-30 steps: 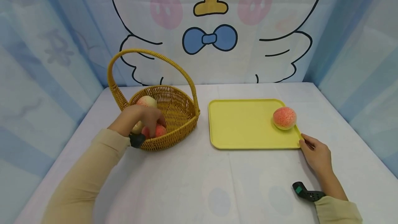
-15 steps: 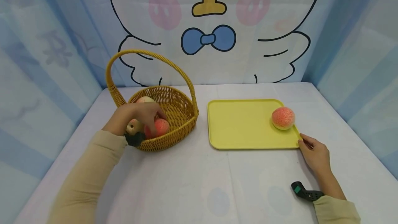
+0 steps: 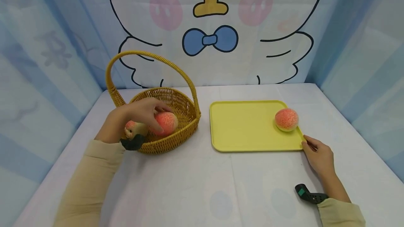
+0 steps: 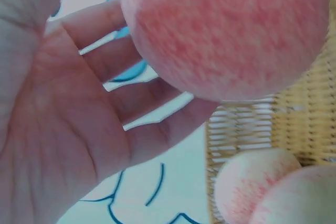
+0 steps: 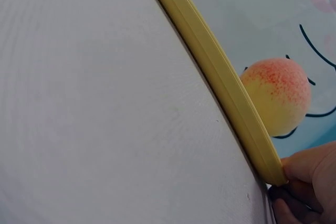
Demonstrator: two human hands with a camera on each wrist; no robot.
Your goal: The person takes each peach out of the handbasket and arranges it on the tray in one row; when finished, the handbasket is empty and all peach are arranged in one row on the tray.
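The left hand [image 3: 142, 112] has risen in the basket [image 3: 172, 142] together with the pink peach [image 3: 167, 123] that it grips; this peach was lower and mostly covered, and now it sits higher and more to the right, left of the frame's centre. At its left, the front peach [image 3: 139, 129] became more uncovered, while the back peach [image 4: 247, 182] has disappeared behind the hand in the head view

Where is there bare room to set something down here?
Most of the tray, left of its peach, is bare; so is the table in front of it. Between tray and basket there's a narrow gap. Crowded: the basket, where the left hand holds a second peach.
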